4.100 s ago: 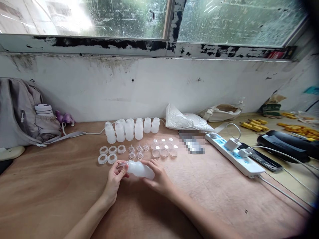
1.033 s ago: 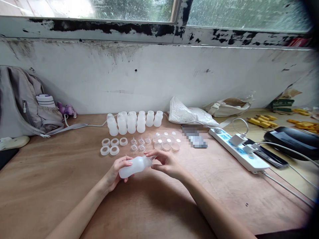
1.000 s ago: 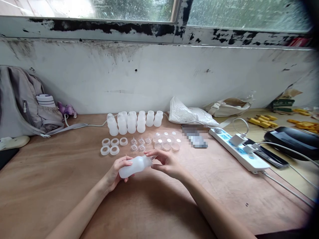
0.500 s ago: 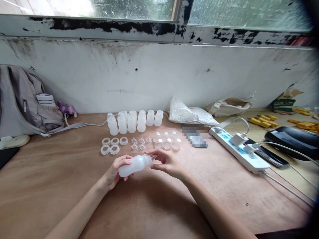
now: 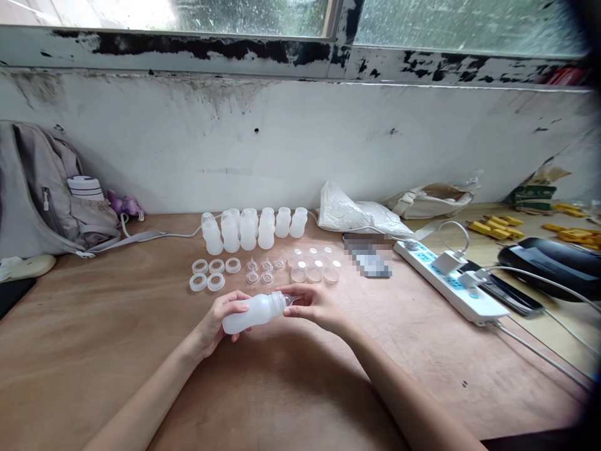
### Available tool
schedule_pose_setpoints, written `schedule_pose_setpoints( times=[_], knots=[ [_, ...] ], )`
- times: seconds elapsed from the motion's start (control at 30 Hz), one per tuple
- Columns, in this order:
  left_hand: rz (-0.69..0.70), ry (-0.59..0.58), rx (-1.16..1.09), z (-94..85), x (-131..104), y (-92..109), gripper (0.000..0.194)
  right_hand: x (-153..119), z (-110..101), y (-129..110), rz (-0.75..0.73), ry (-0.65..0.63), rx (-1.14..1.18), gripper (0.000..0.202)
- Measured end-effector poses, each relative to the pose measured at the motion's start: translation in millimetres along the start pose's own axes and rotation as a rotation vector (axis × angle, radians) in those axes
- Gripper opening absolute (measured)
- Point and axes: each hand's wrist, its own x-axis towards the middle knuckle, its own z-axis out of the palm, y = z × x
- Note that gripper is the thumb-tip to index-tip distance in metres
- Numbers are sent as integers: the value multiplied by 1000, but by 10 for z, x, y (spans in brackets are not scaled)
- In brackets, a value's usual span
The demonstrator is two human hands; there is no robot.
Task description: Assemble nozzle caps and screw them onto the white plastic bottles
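My left hand [image 5: 224, 319] is wrapped round a frosted white baby bottle [image 5: 251, 315], tilted on its side with its neck to the right. At that neck, my right hand [image 5: 312, 305] pinches a clear bottle nipple [image 5: 290, 300] between thumb and fingers, its base against the bottle's mouth. Behind the hands lie several white screw rings [image 5: 216, 282], several clear nipples [image 5: 267, 277] and several clear round discs [image 5: 314, 274]. Further back stands a group of frosted bottles [image 5: 248, 230]; the leftmost has a cap or nipple on top.
A white power strip [image 5: 451, 282] with plugged-in chargers lies at the right, beside a black phone [image 5: 507, 294]. White plastic packaging [image 5: 357, 213] and a cloth bag [image 5: 434, 200] rest along the wall. A grey backpack [image 5: 35, 188] stands at the left; yellow pieces [image 5: 496, 228] lie far right.
The right hand's fingers have shifted slightly and closed more around the nipple, which now shows at the bottle's mouth. The left hand and bottle have hardly moved.
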Motion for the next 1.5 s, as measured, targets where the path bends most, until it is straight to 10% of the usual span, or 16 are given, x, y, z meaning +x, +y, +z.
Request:
schedule_pose_setpoints(
  times=[0.47, 0.9, 1.5],
  knots=[
    [11, -31, 152, -8, 6, -15, 23, 16, 41, 168, 186, -7, -306, 62],
    [42, 11, 155, -94, 18, 51, 24, 14, -22, 91, 2, -27, 40, 28],
    [62, 33, 114, -74, 30, 10, 25, 7, -27, 107, -45, 44, -342, 25]
  ],
)
